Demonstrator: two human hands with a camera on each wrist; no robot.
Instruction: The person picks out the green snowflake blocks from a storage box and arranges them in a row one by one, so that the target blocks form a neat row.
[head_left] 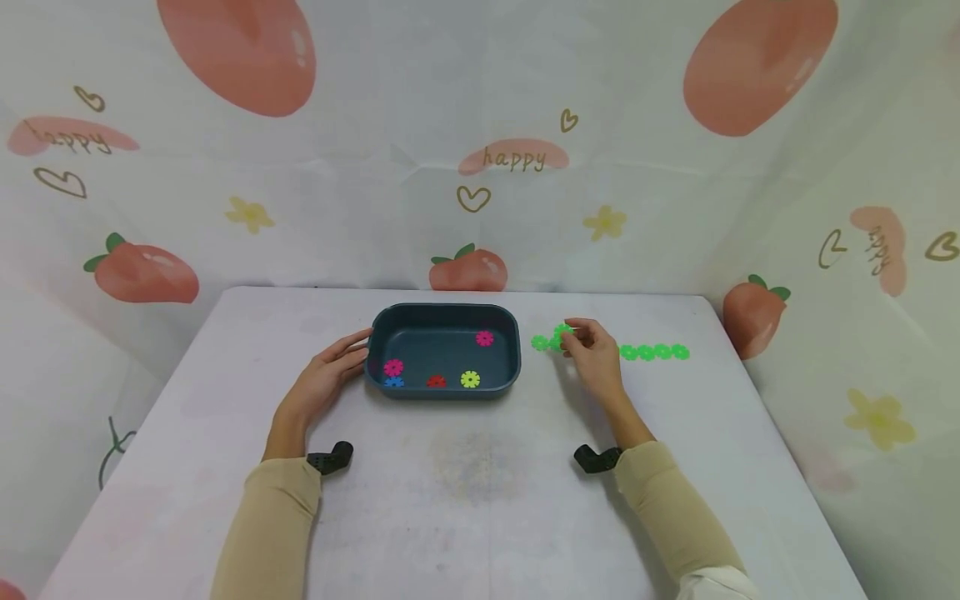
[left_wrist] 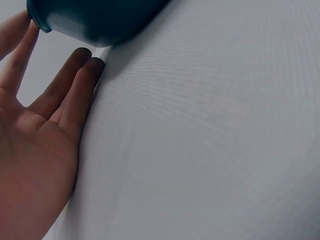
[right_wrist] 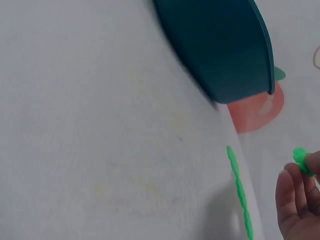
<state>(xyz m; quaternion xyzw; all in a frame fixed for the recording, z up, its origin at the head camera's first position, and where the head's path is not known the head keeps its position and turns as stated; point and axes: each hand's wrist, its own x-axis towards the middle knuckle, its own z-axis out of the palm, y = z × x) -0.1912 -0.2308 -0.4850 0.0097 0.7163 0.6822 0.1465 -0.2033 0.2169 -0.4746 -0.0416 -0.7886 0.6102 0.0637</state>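
A dark teal rectangular basin (head_left: 444,393) stands on the table, with several flower-shaped plastic pieces in it, among them a yellow one (head_left: 470,379) and a red one (head_left: 437,381). My left hand (head_left: 327,379) touches the basin's left wall with its fingers nearly straight; the left wrist view has fingertips against the rim. To the right of the basin, my right hand (head_left: 596,358) pinches a green flower-shaped piece (right_wrist: 300,155) between thumb and fingers. Below it a row of green flower-shaped pieces (head_left: 647,352) lies along the table, its middle hidden by the hand.
The white table (head_left: 480,517) ends at a patterned cloth backdrop (head_left: 375,208) just behind the basin and the row. Two pink pieces (head_left: 485,338) and a blue one (head_left: 393,382) also lie in the basin. A green cord (head_left: 114,446) hangs off the left edge.
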